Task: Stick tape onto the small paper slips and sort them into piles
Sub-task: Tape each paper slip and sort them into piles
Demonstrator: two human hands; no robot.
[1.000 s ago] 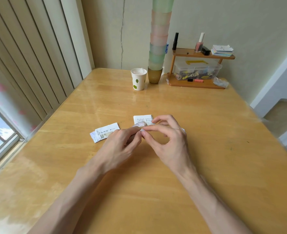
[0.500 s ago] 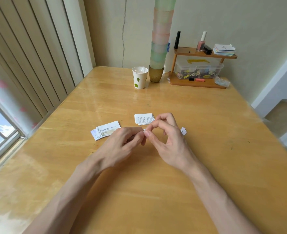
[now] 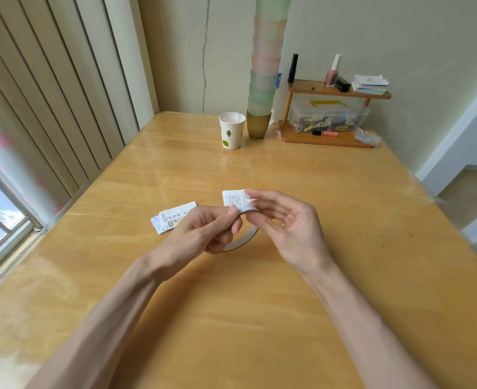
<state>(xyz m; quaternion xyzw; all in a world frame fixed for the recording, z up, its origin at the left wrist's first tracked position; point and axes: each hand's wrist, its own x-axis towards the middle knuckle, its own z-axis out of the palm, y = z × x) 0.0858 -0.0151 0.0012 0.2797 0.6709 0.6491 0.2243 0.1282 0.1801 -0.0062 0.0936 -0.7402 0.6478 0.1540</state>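
Leave the left slip pile (image 3: 172, 218) flat on the table (image 3: 259, 304), steady the left hand's (image 3: 203, 234) curled grip on the tape roll (image 3: 242, 240) before the farther slip pile (image 3: 233, 197), then tease up its end with the slack, empty right hand (image 3: 290, 228).

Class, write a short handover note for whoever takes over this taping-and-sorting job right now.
Left hand grips the tape roll above the table.
Right hand has relaxed fingers, with its thumb at the roll's rim, likely seeking the tape end.
The left pile of slips and the centre pile of slips lie beyond the hands.
Done: two piles started; taping cannot be judged.
Left: pull tape, stick, sort.
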